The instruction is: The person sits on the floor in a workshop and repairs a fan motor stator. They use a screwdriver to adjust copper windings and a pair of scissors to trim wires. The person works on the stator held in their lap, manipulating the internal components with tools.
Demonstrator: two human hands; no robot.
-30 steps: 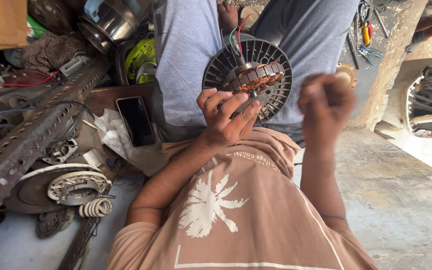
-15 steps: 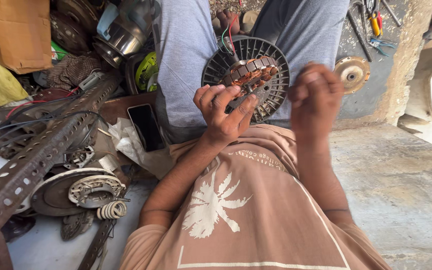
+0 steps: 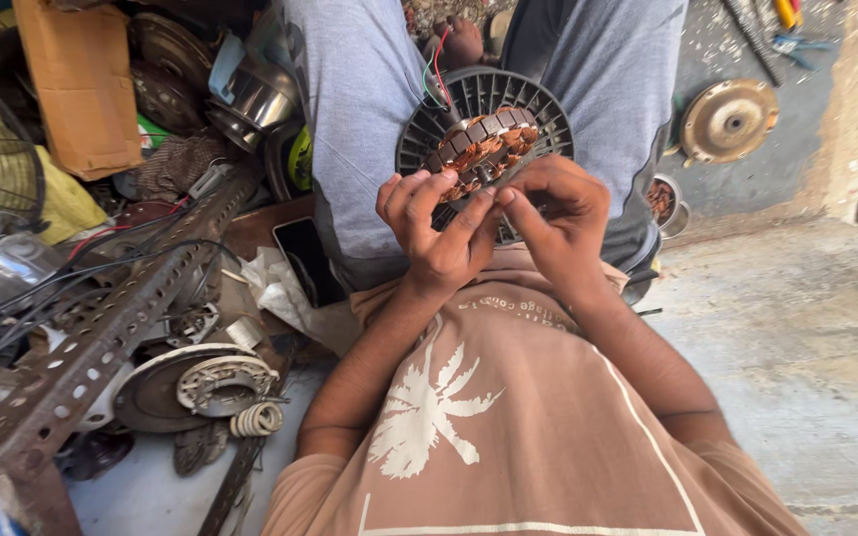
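A round motor stator (image 3: 484,144) with copper windings sits on a black slotted disc (image 3: 538,114) between my knees, red and green wires rising from it. My left hand (image 3: 434,233) grips the stator's near edge, fingers curled over the coils. My right hand (image 3: 558,218) has come against it, fingertips pinching at the windings beside the left fingers. Whether a thin wire is between the right fingers cannot be made out.
A perforated steel angle bar (image 3: 101,347), a dark phone (image 3: 300,260), crumpled paper, a coil spring (image 3: 255,420), round motor plates and cables crowd the left. A brass-coloured disc (image 3: 729,121) lies on the concrete at the right.
My right hand, raised as a fist to the right earlier, has come left and down onto the stator beside my left hand. The view has shifted slightly.
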